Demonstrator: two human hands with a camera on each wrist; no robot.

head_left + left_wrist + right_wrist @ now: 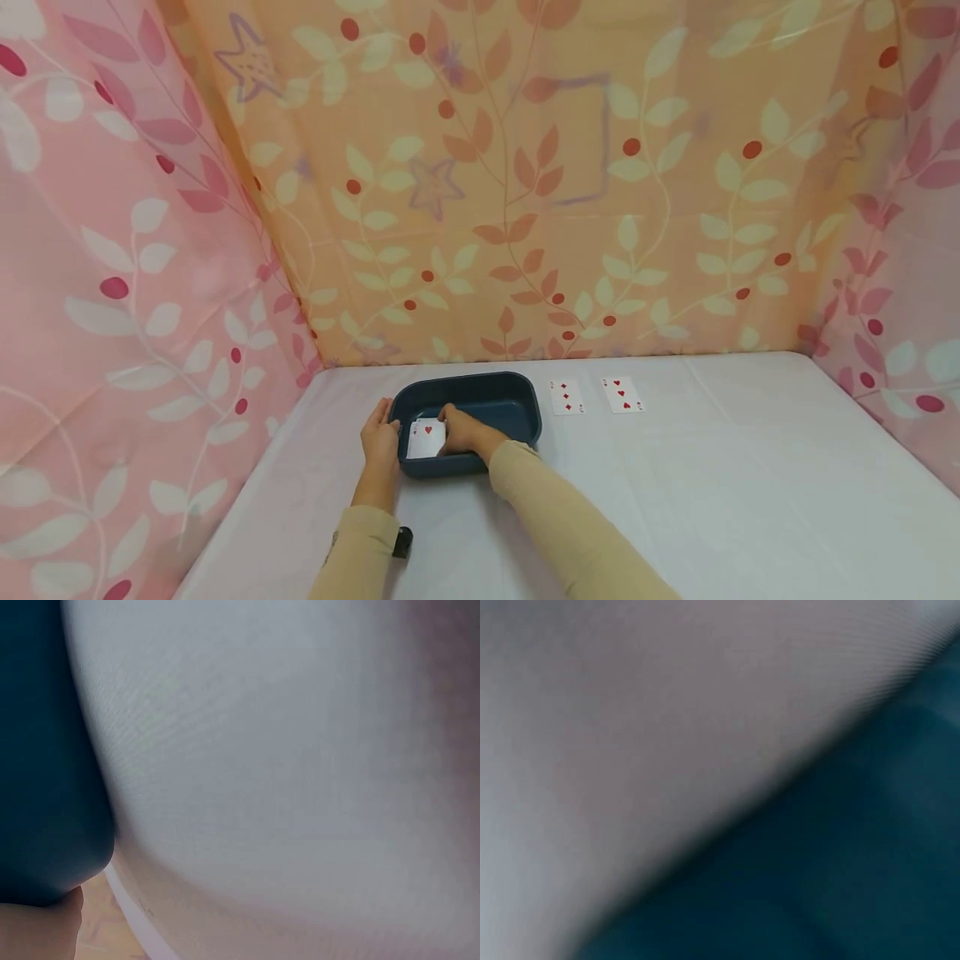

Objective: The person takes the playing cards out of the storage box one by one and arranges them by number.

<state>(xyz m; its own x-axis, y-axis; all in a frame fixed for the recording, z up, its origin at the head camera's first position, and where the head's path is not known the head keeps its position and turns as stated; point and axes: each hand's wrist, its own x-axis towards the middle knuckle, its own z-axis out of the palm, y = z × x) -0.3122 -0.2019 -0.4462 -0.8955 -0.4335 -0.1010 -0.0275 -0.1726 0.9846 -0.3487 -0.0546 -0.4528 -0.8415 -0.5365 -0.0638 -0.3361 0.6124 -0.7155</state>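
Note:
A dark blue rectangular basin [517, 442] stands on the white-covered table. My left hand [380, 437] holds its left end, fingers along the outer wall and thumb near the rim. In the left wrist view, part of that hand [37, 930] touches the basin's wall [45, 750]. My right hand [468, 435] reaches over the near rim and grips the right side of the playing cards [425, 442] inside, at the left end. One red heart shows on the top card; the hand covers the rest. In the right wrist view only the blurred basin [840, 847] and a pale surface appear.
Right of the basin, two playing cards lie face up on the table [720, 483]: a three of diamonds [566, 398] and a three of hearts [622, 395]. Floral cloth walls [525, 275] enclose the table at the back and both sides.

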